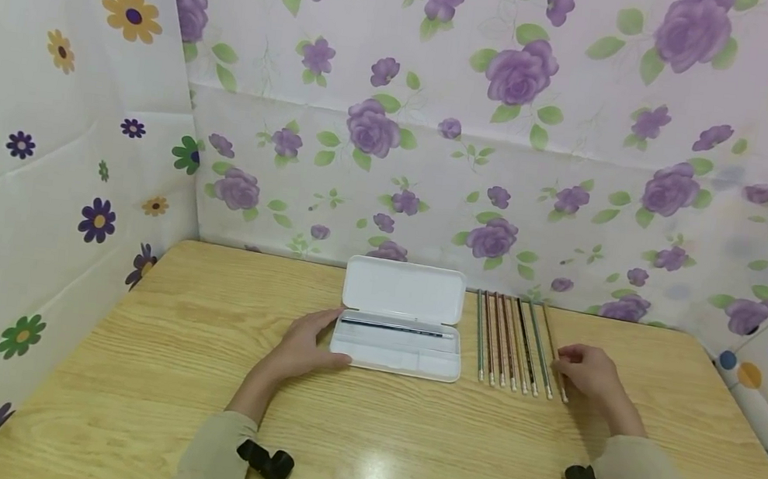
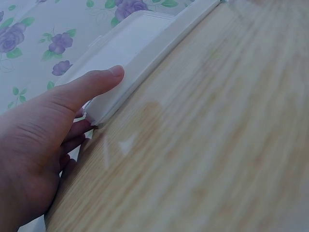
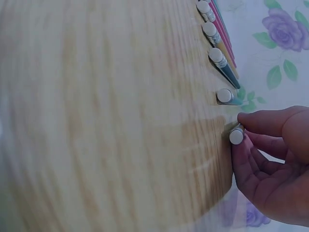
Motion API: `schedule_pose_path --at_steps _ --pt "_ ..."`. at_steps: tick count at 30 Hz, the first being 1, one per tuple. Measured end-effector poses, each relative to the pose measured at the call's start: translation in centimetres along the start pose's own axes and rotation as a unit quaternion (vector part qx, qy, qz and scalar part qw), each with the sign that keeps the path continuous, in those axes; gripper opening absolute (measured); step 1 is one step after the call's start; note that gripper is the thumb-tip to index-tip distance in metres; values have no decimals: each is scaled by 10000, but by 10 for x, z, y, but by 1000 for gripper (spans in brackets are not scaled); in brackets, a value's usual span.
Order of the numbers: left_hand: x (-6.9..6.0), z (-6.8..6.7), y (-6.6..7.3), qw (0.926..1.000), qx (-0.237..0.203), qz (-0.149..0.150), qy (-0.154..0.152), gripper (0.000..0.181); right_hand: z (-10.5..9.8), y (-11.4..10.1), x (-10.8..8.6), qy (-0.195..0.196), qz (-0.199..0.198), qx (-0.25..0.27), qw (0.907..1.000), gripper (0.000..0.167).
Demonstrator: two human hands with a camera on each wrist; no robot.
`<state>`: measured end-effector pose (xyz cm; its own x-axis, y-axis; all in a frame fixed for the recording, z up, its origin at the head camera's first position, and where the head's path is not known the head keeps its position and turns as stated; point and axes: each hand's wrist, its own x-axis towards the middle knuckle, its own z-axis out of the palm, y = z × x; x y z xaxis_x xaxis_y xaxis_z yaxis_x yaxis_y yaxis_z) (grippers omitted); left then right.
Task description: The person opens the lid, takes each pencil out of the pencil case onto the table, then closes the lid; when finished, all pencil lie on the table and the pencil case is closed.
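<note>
A white pencil case (image 1: 372,353) lies with its lid raised on the table, one dark pencil (image 1: 392,327) lying along its back compartment. My left hand (image 1: 302,346) grips the case's left end, its thumb on the front corner and its fingers round the side. To the right of the case, several pencils lie side by side, their white eraser ends towards me. At the right end of that row my right hand (image 1: 591,372) pinches a gold-brown pencil (image 1: 560,383) between thumb and fingers. In the right wrist view, this pencil's eraser (image 3: 236,137) shows beside the fingertips.
Beside the held pencil lies a teal pencil (image 1: 542,348), then a black one (image 1: 525,344). The wooden table (image 1: 391,443) meets a flowered cloth wall (image 1: 434,167) at the back. Another flowered cloth (image 1: 62,159) hangs on the left.
</note>
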<state>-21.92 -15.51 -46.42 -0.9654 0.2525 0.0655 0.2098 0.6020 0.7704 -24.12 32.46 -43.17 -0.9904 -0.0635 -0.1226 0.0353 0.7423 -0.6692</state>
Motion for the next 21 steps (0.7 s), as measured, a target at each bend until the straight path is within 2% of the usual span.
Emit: schedule_pose_path --at_steps 5,12,21 --pt "0 0 -1 10000 19 -5 13 93 1 -4 -1 -28 -68 -63 10000 39" --pt "1 1 -3 10000 -34 56 44 94 1 -14 -3 -69 -44 80 9999 45" --pt "1 1 -1 10000 -22 34 47 92 5 -53 3 390 -763 -443 9953 41"
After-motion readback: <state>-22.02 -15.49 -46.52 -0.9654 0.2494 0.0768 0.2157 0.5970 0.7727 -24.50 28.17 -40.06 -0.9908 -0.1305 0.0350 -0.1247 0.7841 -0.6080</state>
